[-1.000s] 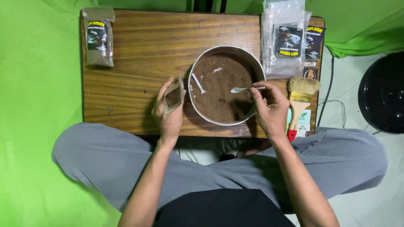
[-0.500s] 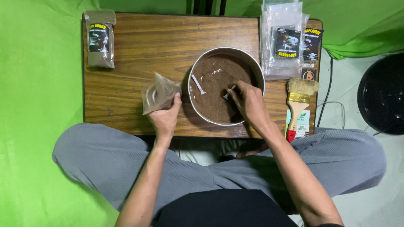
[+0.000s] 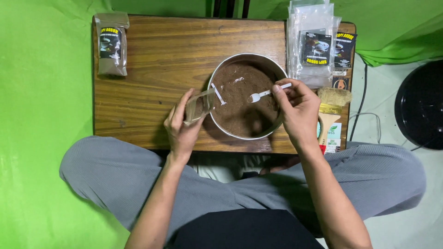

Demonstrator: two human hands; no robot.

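Brown powder fills the round metal bowl (image 3: 281, 122) standing on the wooden surface (image 3: 157, 60). The right hand (image 3: 300, 113) pinches the handle of a white plastic spoon (image 3: 265, 93), its bowl held over the powder. The left hand (image 3: 182, 129) grips a small clear pouch (image 3: 199, 107) at the bowl's left rim. A second white spoon (image 3: 218, 93) lies in the powder. A filled packet (image 3: 111, 45) rests at the far-left corner; empty pouches (image 3: 314, 41) and a brush (image 3: 331, 108) lie right.
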